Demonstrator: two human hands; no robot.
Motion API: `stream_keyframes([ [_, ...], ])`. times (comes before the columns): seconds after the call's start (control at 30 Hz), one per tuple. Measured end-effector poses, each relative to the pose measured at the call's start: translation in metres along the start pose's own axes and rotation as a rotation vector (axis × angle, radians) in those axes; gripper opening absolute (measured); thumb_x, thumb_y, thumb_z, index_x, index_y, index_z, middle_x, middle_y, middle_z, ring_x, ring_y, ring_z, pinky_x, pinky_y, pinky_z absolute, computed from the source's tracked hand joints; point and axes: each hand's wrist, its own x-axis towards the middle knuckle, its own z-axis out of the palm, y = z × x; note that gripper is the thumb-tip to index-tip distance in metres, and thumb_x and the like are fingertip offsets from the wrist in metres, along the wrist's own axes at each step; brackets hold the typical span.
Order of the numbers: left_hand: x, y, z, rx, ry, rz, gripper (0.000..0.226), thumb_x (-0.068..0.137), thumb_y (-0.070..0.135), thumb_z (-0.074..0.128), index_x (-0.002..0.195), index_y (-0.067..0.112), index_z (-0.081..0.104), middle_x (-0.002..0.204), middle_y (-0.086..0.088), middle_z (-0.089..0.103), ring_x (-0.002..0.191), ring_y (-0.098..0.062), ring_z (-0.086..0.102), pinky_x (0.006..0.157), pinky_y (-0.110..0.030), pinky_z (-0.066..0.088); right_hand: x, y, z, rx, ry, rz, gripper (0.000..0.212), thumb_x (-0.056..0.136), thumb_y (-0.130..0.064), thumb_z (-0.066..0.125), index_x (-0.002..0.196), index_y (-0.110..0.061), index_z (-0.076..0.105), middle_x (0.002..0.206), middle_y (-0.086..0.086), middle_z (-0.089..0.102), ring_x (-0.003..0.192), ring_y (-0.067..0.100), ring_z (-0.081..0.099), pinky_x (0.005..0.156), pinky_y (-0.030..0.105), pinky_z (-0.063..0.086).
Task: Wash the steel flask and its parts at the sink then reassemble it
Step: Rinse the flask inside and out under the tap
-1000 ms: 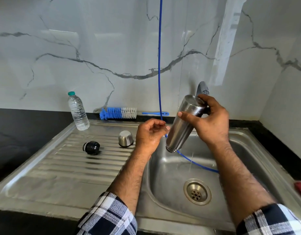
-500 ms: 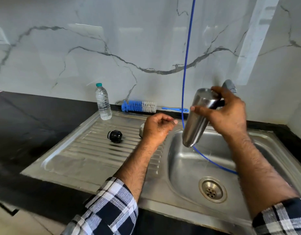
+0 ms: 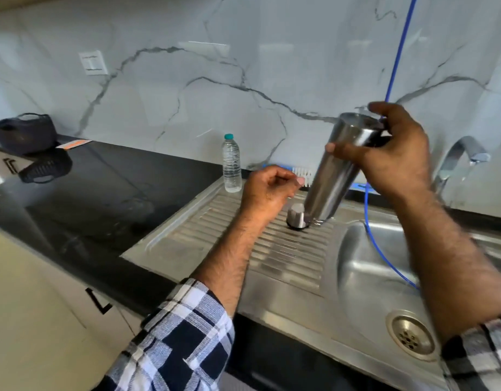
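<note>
My right hand [image 3: 396, 159] grips the steel flask [image 3: 331, 182] near its base and holds it upside down and tilted. Its mouth end is low over the ribbed drainboard [image 3: 286, 258], right beside the small steel cup [image 3: 296, 217] that stands inverted there. Whether the mouth touches the board I cannot tell. My left hand [image 3: 266, 190] hovers just left of the flask with its fingers curled and nothing in it. The black stopper is not visible; my left forearm covers that part of the drainboard.
A plastic water bottle [image 3: 231, 165] stands at the drainboard's back edge, with a bottle brush [image 3: 303, 174] behind the flask. A blue hose [image 3: 396, 52] hangs into the sink basin [image 3: 370, 277] near the faucet [image 3: 464, 156]. A black basket [image 3: 25, 134] sits far left on the black counter [image 3: 88, 193].
My right hand carried the inverted flask left, from over the basin to over the drainboard, and lowered its mouth beside the steel cup. The view swung left. My left hand stayed curled.
</note>
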Motion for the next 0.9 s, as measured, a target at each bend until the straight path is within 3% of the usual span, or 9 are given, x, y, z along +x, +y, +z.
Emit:
stream_keyframes([
  [0.13, 0.005, 0.011, -0.068, 0.034, 0.037, -0.001, 0.017, 0.086, 0.014, 0.086, 0.097, 0.007, 0.075, 0.089, -0.010, 0.076, 0.074, -0.008, 0.071, 0.062, -0.018, 0.051, 0.004, -0.027, 0.068, 0.155, -0.102, -0.026, 0.093, 0.047, -0.060, 0.096, 0.130, -0.030, 0.067, 0.102, -0.015, 0.070, 0.081, 0.008, 0.070, 0.085, 0.035, 0.063],
  [0.27, 0.004, 0.007, -0.130, 0.140, 0.047, 0.024, 0.049, 0.065, 0.037, 0.098, 0.105, 0.015, 0.077, 0.105, -0.009, 0.079, 0.096, -0.024, 0.075, 0.082, -0.035, 0.060, -0.006, -0.054, 0.131, 0.140, -0.263, -0.110, 0.097, 0.050, -0.054, 0.099, 0.136, -0.025, 0.064, 0.109, -0.010, 0.069, 0.086, 0.010, 0.070, 0.086, 0.029, 0.061],
  [0.37, 0.000, 0.003, -0.165, 0.200, 0.059, 0.026, 0.061, 0.056, 0.038, 0.102, 0.107, 0.018, 0.077, 0.107, -0.009, 0.079, 0.102, -0.036, 0.075, 0.092, -0.049, 0.063, -0.014, -0.071, 0.165, 0.115, -0.371, -0.166, 0.092, 0.058, -0.048, 0.102, 0.137, -0.021, 0.064, 0.110, -0.013, 0.065, 0.090, 0.008, 0.068, 0.088, 0.026, 0.058],
  [0.63, 0.006, -0.030, -0.205, 0.284, 0.167, -0.034, 0.062, 0.052, 0.032, 0.104, 0.105, 0.018, 0.076, 0.102, -0.010, 0.079, 0.095, -0.034, 0.077, 0.088, -0.053, 0.064, -0.033, -0.076, 0.220, 0.082, -0.493, -0.156, 0.089, 0.061, -0.049, 0.101, 0.137, -0.021, 0.063, 0.122, -0.004, 0.072, 0.103, 0.016, 0.070, 0.096, 0.042, 0.060],
  [0.77, 0.008, -0.043, -0.204, 0.353, 0.174, -0.064, 0.053, 0.062, 0.018, 0.102, 0.107, 0.018, 0.074, 0.101, -0.002, 0.078, 0.087, -0.019, 0.078, 0.077, -0.035, 0.065, -0.036, -0.066, 0.228, 0.041, -0.520, -0.124, 0.089, 0.067, -0.047, 0.099, 0.141, -0.018, 0.060, 0.127, -0.001, 0.071, 0.105, 0.016, 0.067, 0.096, 0.037, 0.058],
  [0.9, 0.010, -0.053, -0.205, 0.370, 0.165, -0.096, 0.054, 0.060, 0.018, 0.103, 0.106, 0.020, 0.075, 0.101, -0.001, 0.078, 0.086, -0.019, 0.078, 0.080, -0.041, 0.067, -0.039, -0.055, 0.235, 0.041, -0.518, -0.100, 0.089, 0.068, -0.044, 0.098, 0.143, -0.017, 0.059, 0.129, 0.000, 0.071, 0.103, 0.014, 0.065, 0.093, 0.031, 0.056],
])
